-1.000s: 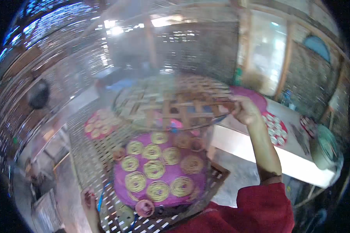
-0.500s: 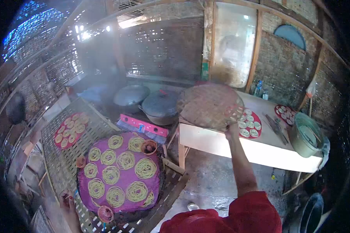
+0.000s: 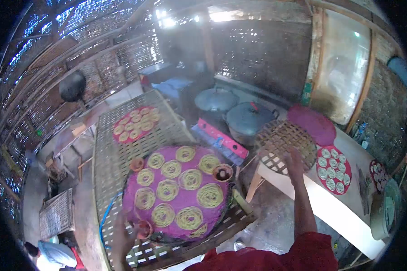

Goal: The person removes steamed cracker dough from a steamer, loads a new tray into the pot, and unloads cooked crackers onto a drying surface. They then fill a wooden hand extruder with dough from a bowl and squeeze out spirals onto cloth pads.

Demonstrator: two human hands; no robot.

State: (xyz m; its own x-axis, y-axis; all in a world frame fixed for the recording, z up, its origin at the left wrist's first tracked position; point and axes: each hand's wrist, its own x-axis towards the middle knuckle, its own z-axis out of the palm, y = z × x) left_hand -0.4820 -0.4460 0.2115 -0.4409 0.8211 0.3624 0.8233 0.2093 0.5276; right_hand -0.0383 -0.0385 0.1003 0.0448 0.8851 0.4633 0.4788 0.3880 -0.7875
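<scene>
"Round brown bamboo-weave tray (image 3: 281, 137) — why rim-held?"

"Probably for balance: the right hand (image 3: 295, 167) clamps its fingers on the near edge, at the white table (image 3: 330, 207)'s end."

"Left hand (image 3: 122, 235)?"

"Blurred near the small reddish clay cup (image 3: 144, 229) — I can't tell its fingers."

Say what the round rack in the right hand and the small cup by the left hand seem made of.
Round rack: probably bamboo, matte; flat tan strips cross in an open weave.
Small cup: perhaps unglazed clay, going by its dull reddish surface, though blur leaves this open.
</scene>
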